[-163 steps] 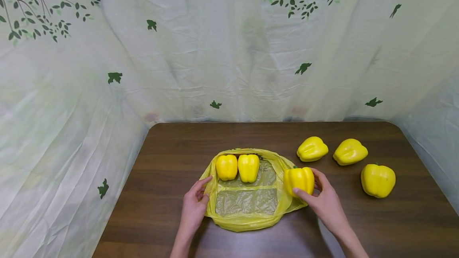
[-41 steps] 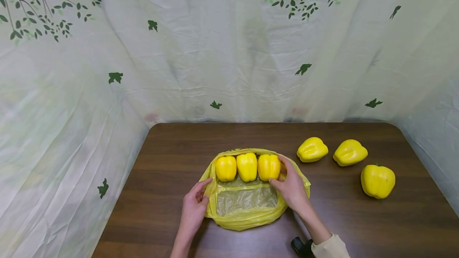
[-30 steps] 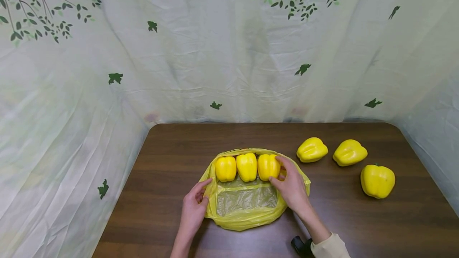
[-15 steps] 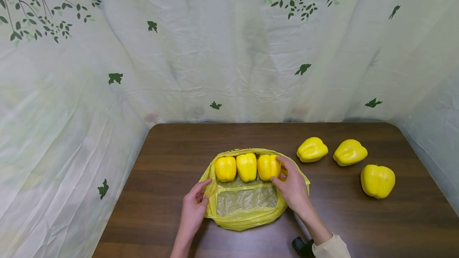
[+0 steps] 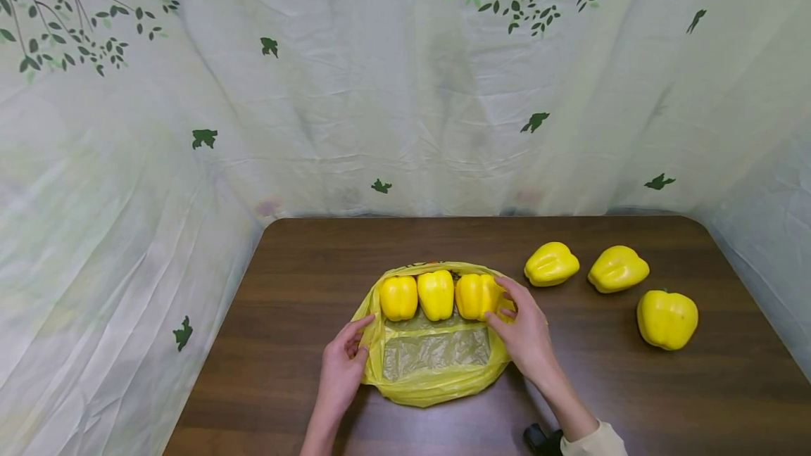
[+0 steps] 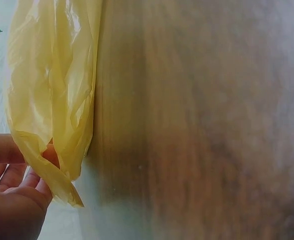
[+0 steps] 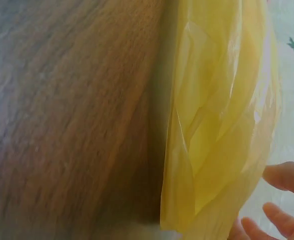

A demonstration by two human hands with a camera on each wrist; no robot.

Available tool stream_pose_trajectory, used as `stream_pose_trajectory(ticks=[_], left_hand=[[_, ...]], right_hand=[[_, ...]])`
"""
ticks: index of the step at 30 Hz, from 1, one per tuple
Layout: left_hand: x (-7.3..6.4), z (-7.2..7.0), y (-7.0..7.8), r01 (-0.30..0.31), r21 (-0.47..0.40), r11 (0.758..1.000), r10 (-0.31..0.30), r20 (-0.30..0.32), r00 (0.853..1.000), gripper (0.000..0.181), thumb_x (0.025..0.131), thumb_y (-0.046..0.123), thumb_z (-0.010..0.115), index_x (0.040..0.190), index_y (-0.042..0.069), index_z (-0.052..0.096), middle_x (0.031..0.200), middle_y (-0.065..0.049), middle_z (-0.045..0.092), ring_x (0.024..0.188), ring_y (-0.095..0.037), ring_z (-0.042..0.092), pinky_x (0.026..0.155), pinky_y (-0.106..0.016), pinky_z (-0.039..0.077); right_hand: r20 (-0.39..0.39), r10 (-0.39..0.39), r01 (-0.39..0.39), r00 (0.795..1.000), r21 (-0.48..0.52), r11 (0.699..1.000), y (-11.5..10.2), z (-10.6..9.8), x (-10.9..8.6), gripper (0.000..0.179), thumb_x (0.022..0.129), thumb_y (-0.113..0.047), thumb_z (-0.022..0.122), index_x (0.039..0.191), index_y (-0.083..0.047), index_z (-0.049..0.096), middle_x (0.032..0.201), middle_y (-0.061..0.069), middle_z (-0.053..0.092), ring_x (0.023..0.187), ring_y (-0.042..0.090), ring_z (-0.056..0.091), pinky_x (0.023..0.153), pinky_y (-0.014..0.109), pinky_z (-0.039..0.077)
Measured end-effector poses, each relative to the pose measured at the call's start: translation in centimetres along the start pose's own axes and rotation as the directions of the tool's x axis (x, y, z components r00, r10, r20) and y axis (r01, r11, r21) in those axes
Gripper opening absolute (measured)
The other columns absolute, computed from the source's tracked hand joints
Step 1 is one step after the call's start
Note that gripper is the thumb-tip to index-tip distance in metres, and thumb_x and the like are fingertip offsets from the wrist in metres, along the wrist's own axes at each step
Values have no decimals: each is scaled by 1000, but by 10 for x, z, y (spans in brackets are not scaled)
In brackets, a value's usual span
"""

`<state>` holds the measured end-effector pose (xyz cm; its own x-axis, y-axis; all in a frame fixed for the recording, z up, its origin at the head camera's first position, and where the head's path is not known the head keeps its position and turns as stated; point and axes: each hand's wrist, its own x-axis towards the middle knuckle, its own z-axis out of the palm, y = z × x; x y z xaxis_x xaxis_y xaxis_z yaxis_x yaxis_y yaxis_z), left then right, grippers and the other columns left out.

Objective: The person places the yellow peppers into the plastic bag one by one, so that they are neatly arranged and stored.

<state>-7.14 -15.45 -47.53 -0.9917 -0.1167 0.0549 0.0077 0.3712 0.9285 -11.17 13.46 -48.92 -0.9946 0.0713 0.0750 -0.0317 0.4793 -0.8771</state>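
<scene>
A yellow plastic bag [image 5: 437, 393] lies with its mouth spread wide on the table. Three yellow bell peppers stand in a row along its far side: a left one [image 5: 398, 298], a middle one [image 5: 436, 295] and a right one [image 5: 476, 296]. My left hand [image 5: 342, 368] holds the bag's left rim; in the left wrist view its fingers [image 6: 31, 182] reach around the folded plastic. My right hand [image 5: 529, 336] is at the right pepper's right side, fingers spread and loosely bent, fingertips right at its edge. The bag's side fills much of the right wrist view.
Three more yellow bell peppers lie on the right of the brown wooden table [image 5: 304, 266]: one near the bag [image 5: 551, 264], one farther right [image 5: 618, 269] and one nearer the front [image 5: 668, 320]. A leaf-patterned white curtain [image 5: 405, 90] hangs behind.
My right hand has carried a pepper from the bag's right rim into the row, then loosened and drawn slightly right off it. My left hand has stayed on the rim.
</scene>
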Motion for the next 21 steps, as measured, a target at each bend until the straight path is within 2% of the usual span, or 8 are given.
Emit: stream_pose_trajectory(ticks=[5,15,21], left_hand=[[-1,0,0,-6,1,1000,6,0,1000,46,82,-22,52,122,-3,66,114,-18,65,88,-34,60,73,-28,49],[-1,-1,-2,-7,12,1000,7,0,1000,47,82,-22,52,122,-2,66,114,-18,65,86,-33,58,71,-28,48],[0,0,-2,-13,6,1000,13,3,1000,47,81,-22,52,122,-3,66,114,-18,64,88,-34,60,73,-29,49]], right_hand=[[-12,5,-5,1000,2,1000,-1,-7,-4,61,83,-1,75,139,-9,52,137,14,51,118,33,53,89,43,51],[-84,23,-23,996,-7,1000,3,-20,-8,56,87,-4,72,139,-10,52,130,18,57,105,36,63,86,47,53],[-114,9,-14,993,-43,999,10,-30,-5,55,89,-9,71,140,-10,51,134,18,52,110,37,57,90,52,48]])
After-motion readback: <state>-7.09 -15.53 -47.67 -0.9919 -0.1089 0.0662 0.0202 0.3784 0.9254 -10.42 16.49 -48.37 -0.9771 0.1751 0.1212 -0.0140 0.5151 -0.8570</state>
